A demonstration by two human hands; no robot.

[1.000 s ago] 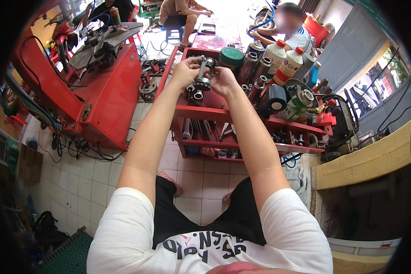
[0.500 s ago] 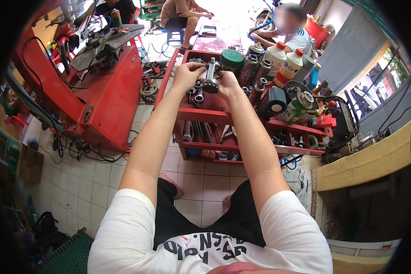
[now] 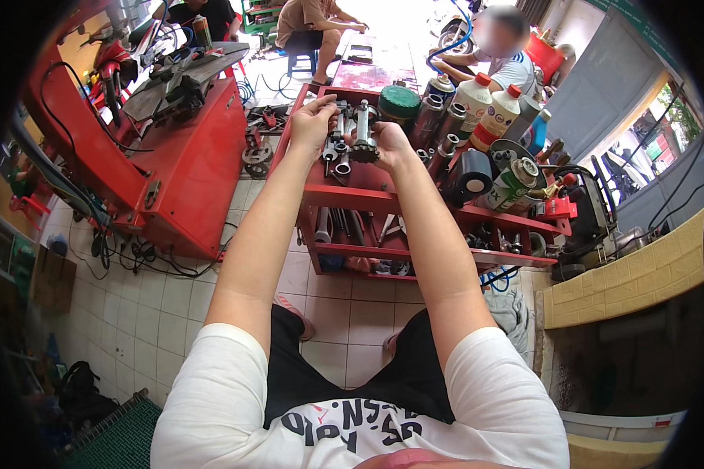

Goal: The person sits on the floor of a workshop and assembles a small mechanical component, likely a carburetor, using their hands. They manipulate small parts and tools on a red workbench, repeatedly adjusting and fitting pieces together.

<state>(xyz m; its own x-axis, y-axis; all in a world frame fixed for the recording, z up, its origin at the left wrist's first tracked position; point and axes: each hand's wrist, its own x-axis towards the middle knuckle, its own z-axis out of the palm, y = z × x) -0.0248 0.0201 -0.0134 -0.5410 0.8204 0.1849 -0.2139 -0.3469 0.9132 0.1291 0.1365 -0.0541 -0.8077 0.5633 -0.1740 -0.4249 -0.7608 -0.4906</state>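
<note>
My right hand (image 3: 393, 146) grips a metal shaft-like part (image 3: 363, 131), standing roughly upright with a toothed round flange at its lower end. The right fingers reach behind it and are partly hidden. Just left of the part is my left hand (image 3: 310, 127), apart from it, with its index finger stretched out and nothing visible in it. Both hands are over the top tray of a red tool cart (image 3: 344, 192). Below the hands lie metal sockets and wrenches (image 3: 341, 160). A green-lidded tub (image 3: 397, 102) stands beyond the right hand.
Spray cans and white bottles with red caps (image 3: 472, 98) crowd the cart's right side, beside a green-white can (image 3: 512, 184). A red machine (image 3: 188, 168) stands at left, its cables on the tiled floor. A person in a white shirt (image 3: 515, 70) sits beyond the cart; others are farther back.
My left hand has let go of the metal part and moved a little left and up, its index finger straightening. My right hand still holds the part in nearly the same place.
</note>
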